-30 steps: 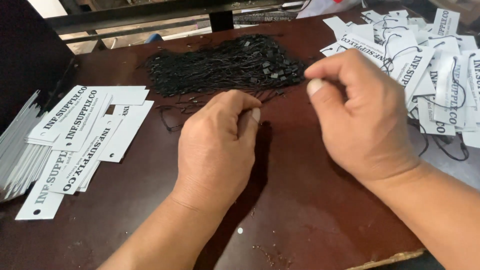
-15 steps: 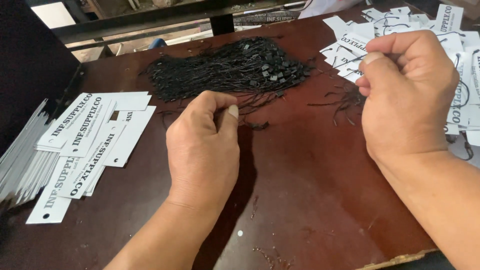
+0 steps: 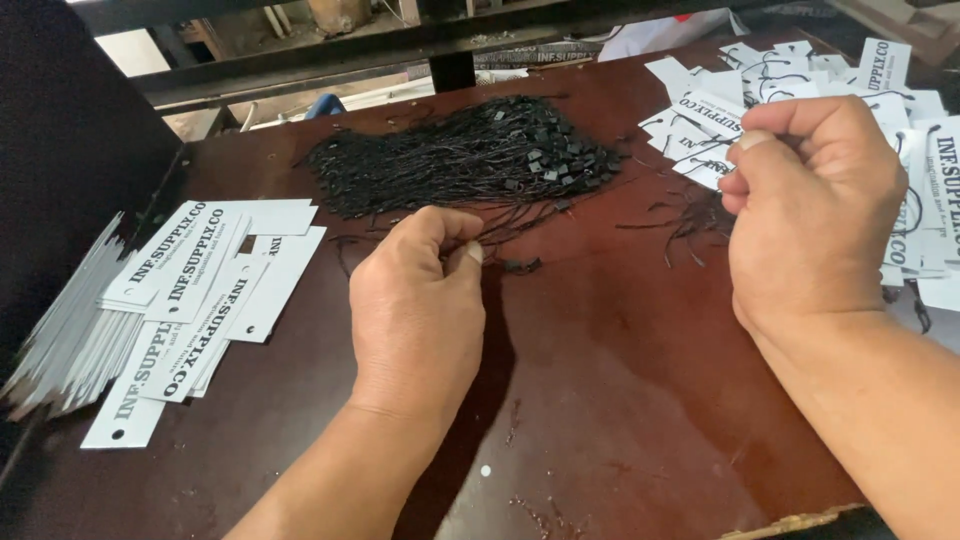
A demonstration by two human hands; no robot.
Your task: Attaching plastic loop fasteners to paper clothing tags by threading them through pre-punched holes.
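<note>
right hand point(image 3: 810, 215) has swung out to the strung tags point(image 3: 900, 150), pinching one | left hand point(image 3: 420, 300) stays, pinching a black string point(image 3: 500, 240) by string pile point(image 3: 470, 155) | we log a tag as finished

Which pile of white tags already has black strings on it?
The scattered pile of white tags at the far right, behind the right hand. Black strings loop through it; the fanned stack on the left has none.

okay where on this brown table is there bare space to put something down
Bare wood lies along the near edge of the table, between the left hand and the right hand. Crowded: the white tag stack at left, the black string pile beyond the hands, the strung tags at far right.
</note>
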